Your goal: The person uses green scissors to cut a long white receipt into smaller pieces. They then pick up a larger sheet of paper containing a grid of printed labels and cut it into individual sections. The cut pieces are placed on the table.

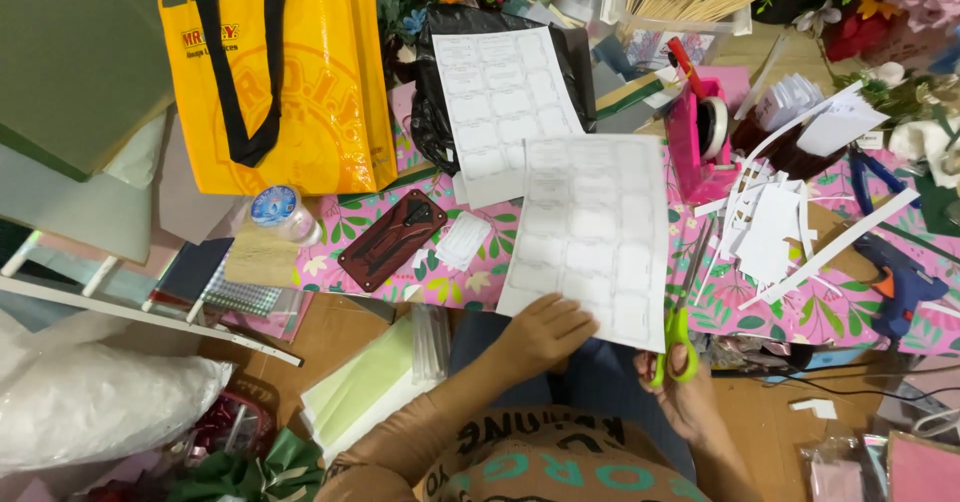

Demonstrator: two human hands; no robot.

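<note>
Seen from above, a person's left hand (545,330) lies flat with fingers spread on the lower left corner of a white sheet (592,237) printed with rows of label boxes, pinning it down at the table's near edge. Just right of that hand, the right hand (678,387) grips green-handled scissors (683,307) — fingers through the loops, blades pointing away along the sheet's right edge, touching or almost touching the paper. Beyond the left hand lies a second sheet (497,97) of the same kind, propped on a black bag (432,112). Further left of it stands a yellow tote (300,102), with a dark phone case (392,239) between tote and hand. Beyond the right hand sits a pink tape dispenser (700,137); to its right are white paper scraps (775,227) and a blue glue gun (900,277) — all on a pink floral tablecloth (800,312).
</note>
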